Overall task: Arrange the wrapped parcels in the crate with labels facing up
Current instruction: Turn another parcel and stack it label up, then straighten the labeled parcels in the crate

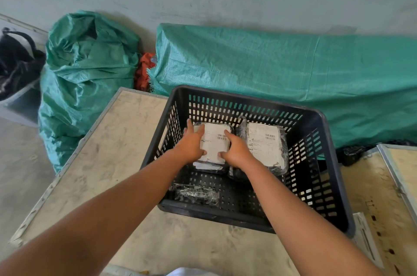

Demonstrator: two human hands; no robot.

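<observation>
In the crate (336, 162), both hands grip one parcel (214, 142).

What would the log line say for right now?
left hand + right hand | on labelled parcel | inside crate | label up

matt black plastic crate (325, 140) — glossy film-wrapped parcels (266, 147), paper labels (262, 140).

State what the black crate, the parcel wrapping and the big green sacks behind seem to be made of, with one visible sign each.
Crate: likely rigid moulded plastic, matt; even slotted walls.
Wrapping on the labelled parcel: thin clear film, glossy; it wrinkles and glints over dark contents, with a white, probably paper, label.
Green sacks: apparently woven plastic fabric; fine weave and frayed edge.
</observation>
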